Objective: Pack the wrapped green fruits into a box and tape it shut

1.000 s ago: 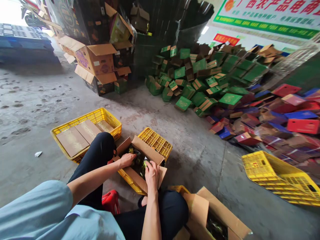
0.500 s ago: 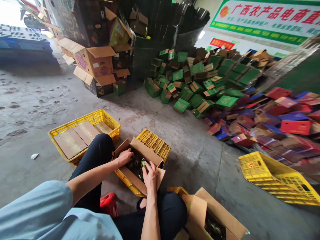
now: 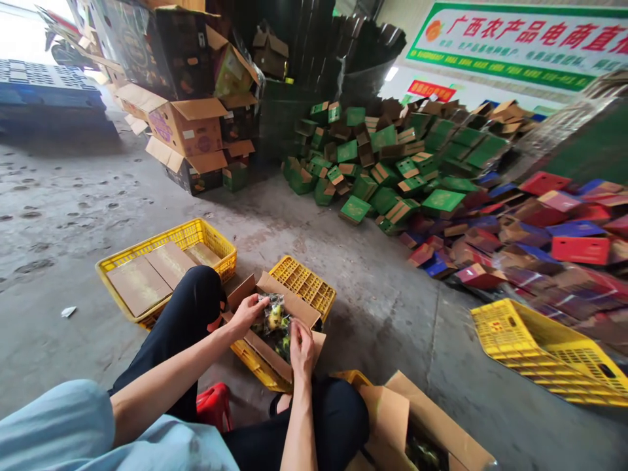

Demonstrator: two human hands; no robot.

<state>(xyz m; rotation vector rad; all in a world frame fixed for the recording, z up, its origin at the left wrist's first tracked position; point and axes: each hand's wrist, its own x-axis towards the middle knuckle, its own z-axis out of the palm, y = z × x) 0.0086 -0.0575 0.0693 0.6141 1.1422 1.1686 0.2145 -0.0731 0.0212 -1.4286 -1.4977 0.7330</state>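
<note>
I sit low over an open cardboard box that rests on a yellow crate. Both my hands grip a clear plastic bag of green and yellow fruit just above the box. My left hand holds the bag's left upper edge, fingers closed. On the bag's right side, my right hand pinches it shut. My black trouser knees frame the box on both sides.
A yellow crate with flat cardboard sheets lies to the left. Another open box with fruit stands at my right knee, an empty yellow crate farther right. Heaps of green and red-blue cartons cover the floor behind.
The bag of fruit has been lifted up out of the box between both hands; earlier the hands were down inside the box.
</note>
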